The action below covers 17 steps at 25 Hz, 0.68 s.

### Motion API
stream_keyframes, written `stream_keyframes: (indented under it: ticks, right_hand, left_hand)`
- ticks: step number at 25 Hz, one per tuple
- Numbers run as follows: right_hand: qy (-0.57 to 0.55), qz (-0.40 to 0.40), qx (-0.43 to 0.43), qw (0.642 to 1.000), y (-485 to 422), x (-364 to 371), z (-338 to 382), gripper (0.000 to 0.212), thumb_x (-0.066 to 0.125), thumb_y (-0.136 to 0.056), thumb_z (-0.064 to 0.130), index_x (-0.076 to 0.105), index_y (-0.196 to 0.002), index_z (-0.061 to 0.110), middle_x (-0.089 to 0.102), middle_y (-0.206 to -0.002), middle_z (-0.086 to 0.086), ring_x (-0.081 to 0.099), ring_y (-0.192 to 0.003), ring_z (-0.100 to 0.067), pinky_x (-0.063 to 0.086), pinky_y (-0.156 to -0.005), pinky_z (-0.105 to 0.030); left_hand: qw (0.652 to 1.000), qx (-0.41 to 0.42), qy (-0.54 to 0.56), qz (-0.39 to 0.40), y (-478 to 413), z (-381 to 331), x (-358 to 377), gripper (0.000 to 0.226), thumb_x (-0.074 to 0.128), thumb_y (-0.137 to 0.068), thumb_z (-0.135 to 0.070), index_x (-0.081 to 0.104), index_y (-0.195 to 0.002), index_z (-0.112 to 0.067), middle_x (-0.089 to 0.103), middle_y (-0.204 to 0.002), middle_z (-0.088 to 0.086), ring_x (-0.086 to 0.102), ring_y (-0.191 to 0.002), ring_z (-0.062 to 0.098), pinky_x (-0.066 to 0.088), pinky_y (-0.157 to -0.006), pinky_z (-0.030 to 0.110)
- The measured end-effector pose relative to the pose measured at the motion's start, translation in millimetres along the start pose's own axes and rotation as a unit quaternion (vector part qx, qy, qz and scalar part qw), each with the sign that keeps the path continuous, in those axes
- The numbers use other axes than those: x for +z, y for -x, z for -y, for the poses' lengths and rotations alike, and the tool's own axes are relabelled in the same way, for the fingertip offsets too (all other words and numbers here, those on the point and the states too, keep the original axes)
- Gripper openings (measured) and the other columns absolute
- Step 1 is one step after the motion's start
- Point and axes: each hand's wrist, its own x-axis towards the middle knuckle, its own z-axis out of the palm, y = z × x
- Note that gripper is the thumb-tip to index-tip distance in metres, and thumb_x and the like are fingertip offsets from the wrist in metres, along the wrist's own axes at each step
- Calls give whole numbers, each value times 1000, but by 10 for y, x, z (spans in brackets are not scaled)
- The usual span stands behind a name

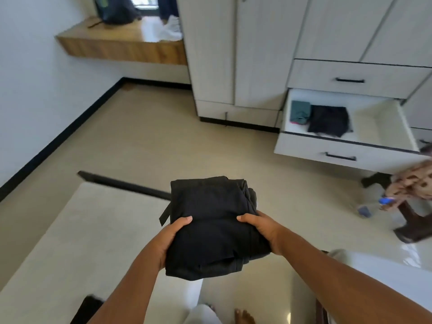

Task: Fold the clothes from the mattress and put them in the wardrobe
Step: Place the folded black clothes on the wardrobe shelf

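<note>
Between the two hands, above the edge of the mattress (93,230), a folded black garment (210,220) is held clear of every surface. It is grasped at its near end from both sides. The left hand (170,239) is clamped on the left edge with the thumb laid over the top. The right hand (261,230) is clamped on the right edge in the same way. The fingers of both are hidden beneath the cloth, so how far they reach under it cannot be told. The long axis of the bundle is pointed away from the person, and a short strip of cloth (164,215) is left hanging at its left edge.

The coming move is judged to turn on the open drawer (339,146) of the wardrobe (233,54). It lies ahead and to the right, well apart from the bundle and across a stretch of floor (152,136). The right hand is the nearer of the two to it. A teal folded garment (300,112) and a black folded garment (329,121) are laid side by side in the left part of the drawer, and bare bottom is seen in the right part. That bare part is judged the likeliest spot for the bundle, which would have to be carried forward and rightward, then lowered.
</note>
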Motion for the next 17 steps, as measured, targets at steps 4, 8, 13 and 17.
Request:
stream_keyframes:
  ticks: [4, 8, 13, 17]
  right_hand:
    - [-72, -67, -12, 995, 47, -540, 245, 58, 81, -83, 38, 55, -134, 25, 68, -119, -8, 69, -104, -32, 60, -80, -42]
    - [-109, -124, -23, 986, -99, -925, 632, 58, 82, -82, 38, 55, -131, 25, 67, -119, -10, 68, -105, -34, 60, -85, -45]
    - [-134, -179, -14, 975, -301, -1262, 1261, 56, 81, -82, 39, 52, -128, 26, 65, -116, -8, 66, -103, -32, 57, -74, -40]
    - [-157, -211, -14, 965, -416, -1560, 1606, 50, 79, -84, 37, 52, -125, 27, 64, -112, -7, 66, -100, -30, 55, -67, -37]
  left_hand:
    - [996, 7, -64, 64, -324, -578, 674, 51, 82, -78, -44, 69, -120, -18, 79, -106, 14, 72, -105, 39, 56, -97, 51]
    - [988, 18, -104, 114, -754, -1144, 1177, 46, 78, -82, -41, 69, -119, -15, 79, -102, 15, 72, -103, 39, 57, -96, 50]
    - [973, 5, -142, 182, -1283, -1878, 1674, 48, 77, -83, -44, 69, -119, -13, 79, -101, 16, 73, -101, 39, 58, -92, 48]
    - [961, 11, -168, 220, -1649, -2336, 2087, 49, 77, -83, -44, 68, -121, -15, 79, -103, 13, 74, -101, 36, 58, -91, 46]
